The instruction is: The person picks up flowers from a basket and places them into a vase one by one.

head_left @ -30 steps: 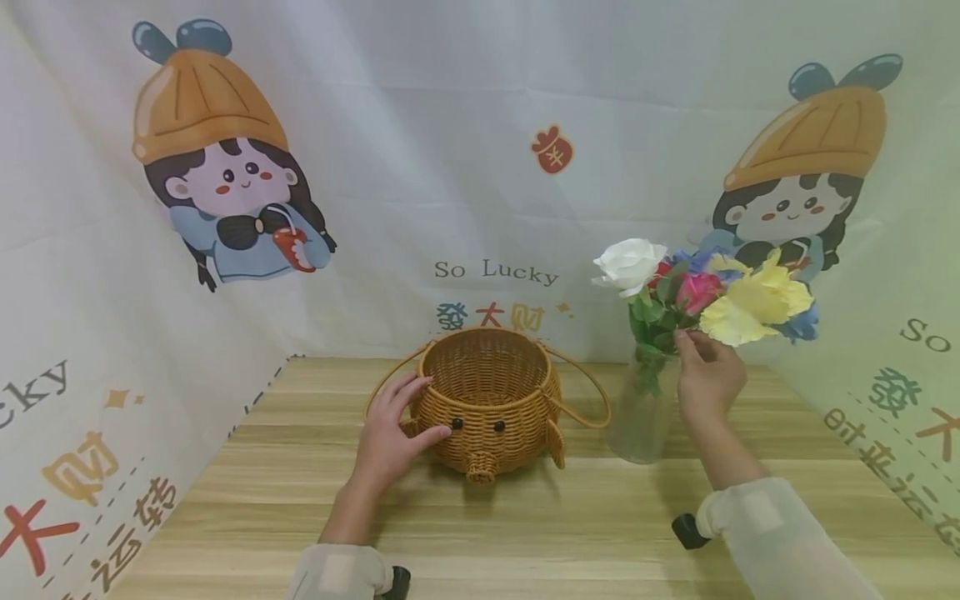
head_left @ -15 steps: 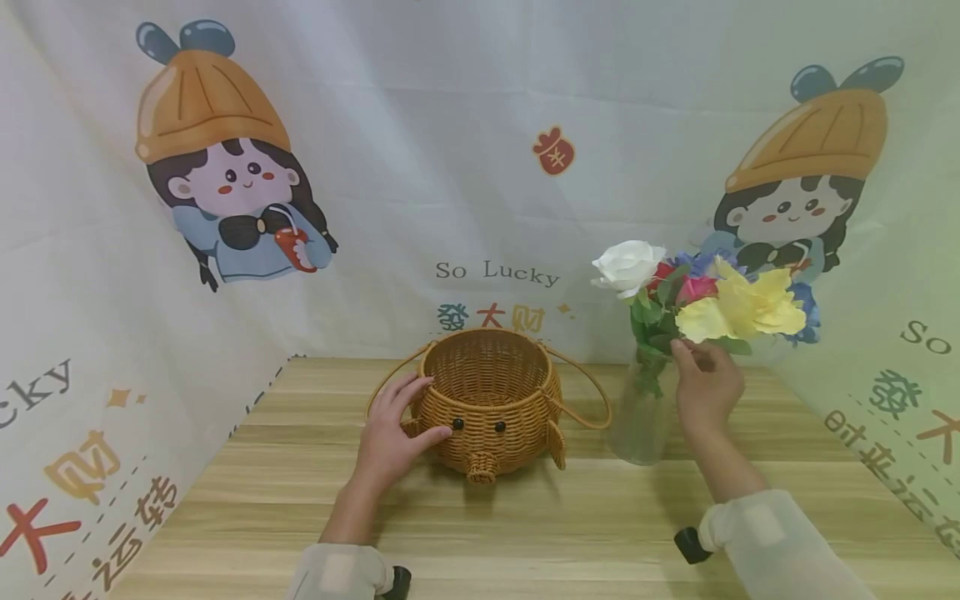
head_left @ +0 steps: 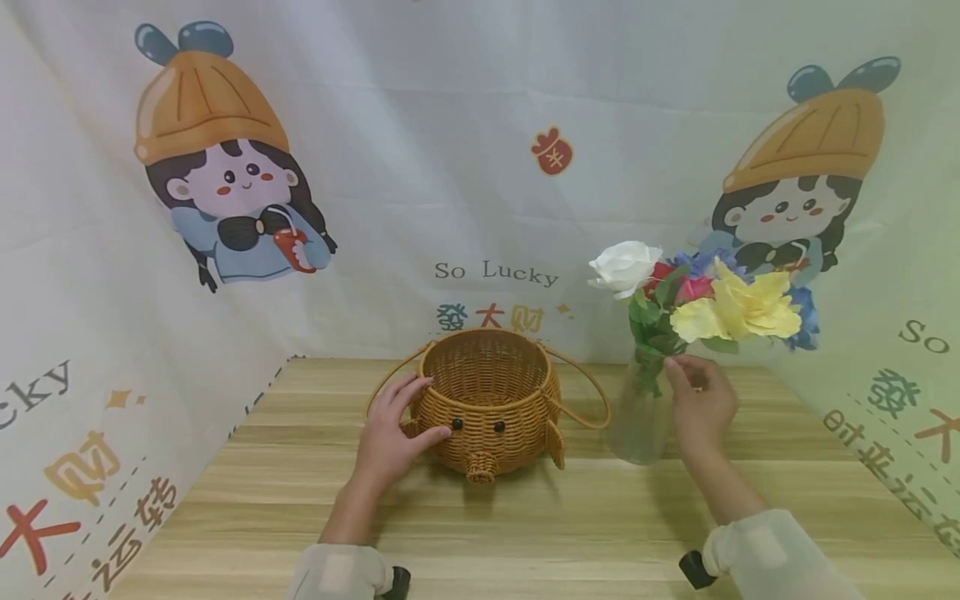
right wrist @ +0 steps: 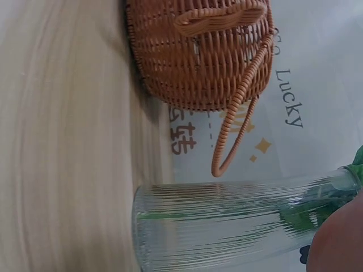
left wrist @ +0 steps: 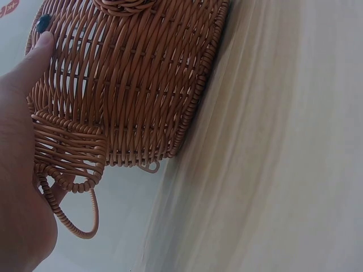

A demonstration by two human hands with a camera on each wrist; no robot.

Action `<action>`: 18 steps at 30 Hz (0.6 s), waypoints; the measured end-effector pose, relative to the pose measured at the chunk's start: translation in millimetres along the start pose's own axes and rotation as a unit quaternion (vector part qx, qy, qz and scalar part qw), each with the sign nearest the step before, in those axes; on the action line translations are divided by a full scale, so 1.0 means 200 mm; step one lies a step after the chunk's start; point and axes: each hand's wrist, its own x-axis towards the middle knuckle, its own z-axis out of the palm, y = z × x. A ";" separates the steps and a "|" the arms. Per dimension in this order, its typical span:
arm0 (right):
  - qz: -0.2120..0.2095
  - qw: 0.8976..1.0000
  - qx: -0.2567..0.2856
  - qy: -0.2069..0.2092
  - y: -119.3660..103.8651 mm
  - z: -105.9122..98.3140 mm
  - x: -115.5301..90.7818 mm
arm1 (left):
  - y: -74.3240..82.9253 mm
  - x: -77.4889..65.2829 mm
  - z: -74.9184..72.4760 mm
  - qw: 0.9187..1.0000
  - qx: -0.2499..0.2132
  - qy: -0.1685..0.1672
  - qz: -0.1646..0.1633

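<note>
A brown wicker basket [head_left: 491, 429] with a pig's snout, black eyes and ears stands on the table. My left hand [head_left: 390, 433] holds its left side, the thumb by one eye and the fingertips at the rim. To the right is a clear ribbed glass vase [head_left: 639, 425] of artificial flowers. A yellow flower [head_left: 738, 312] leans out rightward beside a white rose [head_left: 625, 268]. My right hand [head_left: 703, 407] has bent fingers, with thumb and fingertips at the vase's mouth just below the yellow bloom. Whether they pinch a stem or the rim is hidden.
The basket's hoop handle [head_left: 588, 392] hangs down on its right, close to the vase. Behind the wood-grain table [head_left: 525, 542] hangs a printed cloth [head_left: 420, 150], with more cloth at both sides.
My right hand has moved down and slightly left to the vase's mouth. The yellow flower has shifted left and a little lower. My left hand and the basket have stayed put.
</note>
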 end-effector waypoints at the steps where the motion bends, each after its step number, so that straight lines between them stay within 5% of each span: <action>1: -0.006 1.000 0.000 0.001 0.01 0.00 -0.01 | 0.00 0.00 0.00 1.000 -0.001 -0.001 0.000; 9: -0.025 0.999 -0.021 -0.026 0.04 -0.03 -0.04 | -0.01 0.01 -0.02 1.000 -0.001 0.002 0.005; 18: -0.038 0.990 -0.067 -0.114 0.09 -0.10 -0.09 | -0.02 0.01 -0.08 0.999 -0.014 -0.023 -0.019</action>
